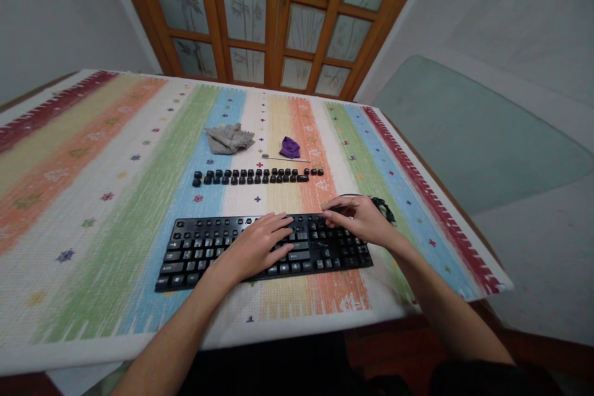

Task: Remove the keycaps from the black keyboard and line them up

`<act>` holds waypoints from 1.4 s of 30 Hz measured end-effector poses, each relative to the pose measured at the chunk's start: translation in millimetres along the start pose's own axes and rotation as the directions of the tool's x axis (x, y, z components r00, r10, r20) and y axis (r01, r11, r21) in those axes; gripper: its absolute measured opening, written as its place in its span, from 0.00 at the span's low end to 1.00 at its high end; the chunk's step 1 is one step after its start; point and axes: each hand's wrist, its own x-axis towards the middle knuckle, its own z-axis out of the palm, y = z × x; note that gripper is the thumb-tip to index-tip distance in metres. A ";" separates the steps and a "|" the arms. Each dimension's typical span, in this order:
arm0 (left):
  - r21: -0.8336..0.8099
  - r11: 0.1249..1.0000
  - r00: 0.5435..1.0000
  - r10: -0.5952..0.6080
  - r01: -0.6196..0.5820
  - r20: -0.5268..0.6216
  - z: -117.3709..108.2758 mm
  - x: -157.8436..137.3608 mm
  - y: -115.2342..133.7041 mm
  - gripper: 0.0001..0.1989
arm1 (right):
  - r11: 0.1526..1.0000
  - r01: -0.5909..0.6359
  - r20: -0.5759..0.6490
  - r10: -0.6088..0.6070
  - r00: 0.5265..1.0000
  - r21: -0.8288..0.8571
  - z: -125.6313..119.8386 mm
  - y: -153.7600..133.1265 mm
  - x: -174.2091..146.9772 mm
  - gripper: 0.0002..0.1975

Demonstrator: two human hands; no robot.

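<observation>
At lower centre of frame: left hand [260, 244], loosely spread, laid across black computer keyboard [199, 253]; right hand [364, 221], curled over keyboard's upper-right part; cannot tell whether pinching anything.

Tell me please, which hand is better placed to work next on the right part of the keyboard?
Probably the right hand: it is over that part of the keyboard, while the left hand lies spread across the middle.
</observation>
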 end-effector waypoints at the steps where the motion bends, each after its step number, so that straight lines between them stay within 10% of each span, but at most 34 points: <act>1: 0.006 1.000 1.000 0.002 -0.002 0.003 -0.1 0.2 0.0 0.13 | 0.999 -0.023 -0.021 0.024 0.999 0.049 1.7 2.6 -0.7 0.13; 13: 0.018 1.000 1.000 0.015 -0.014 -0.018 0.9 0.0 0.5 0.13 | 0.893 -0.077 -0.072 0.121 0.990 0.443 5.7 6.3 -10.4 0.14; 42: 0.030 0.999 0.998 -0.029 0.027 0.052 -0.4 1.1 1.3 0.15 | 0.981 0.177 -0.053 -0.173 0.984 0.079 -1.1 16.8 -14.9 0.09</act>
